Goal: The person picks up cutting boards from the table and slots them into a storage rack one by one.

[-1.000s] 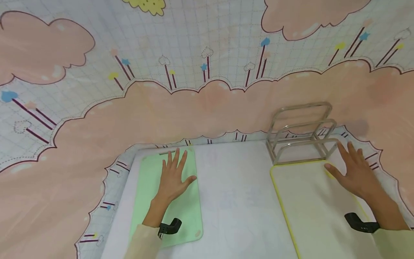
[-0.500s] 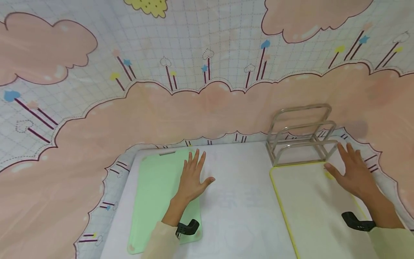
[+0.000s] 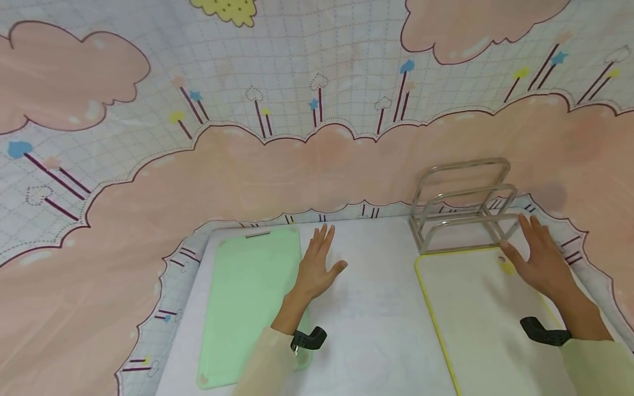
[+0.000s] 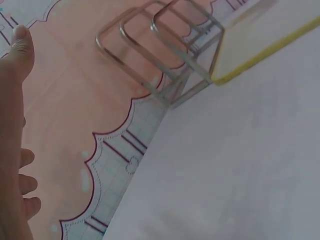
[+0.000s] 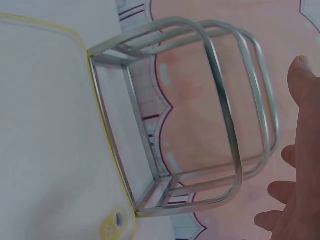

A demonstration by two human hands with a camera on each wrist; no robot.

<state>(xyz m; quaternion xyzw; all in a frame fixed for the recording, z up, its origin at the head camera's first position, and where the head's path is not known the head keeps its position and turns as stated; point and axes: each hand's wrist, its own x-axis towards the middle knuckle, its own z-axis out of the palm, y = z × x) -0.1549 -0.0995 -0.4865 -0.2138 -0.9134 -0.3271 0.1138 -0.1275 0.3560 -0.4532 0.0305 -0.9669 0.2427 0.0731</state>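
My left hand (image 3: 315, 270) hovers over the right edge of a green cutting board (image 3: 247, 308), its fingers straight and holding nothing. On the right, my right hand (image 3: 543, 267) hangs above the far right corner of a white cutting board with a yellow rim (image 3: 475, 319), also with straight fingers and nothing in it. Just behind that board stands a metal wire rack (image 3: 463, 223) with several upright loops and nothing in its slots. In the right wrist view the rack (image 5: 225, 110) is beside my right hand (image 5: 305, 150), apart from it.
Both boards lie flat on a white tabletop (image 3: 366, 319). A patterned cloth with pink clouds (image 3: 297, 170) rises behind the table and runs along its sides. A black band (image 3: 309, 338) sits on each wrist.
My left hand has moved to the right, from above the middle of the green cutting board to its right edge. My right hand has barely moved; the boards and rack stay put.
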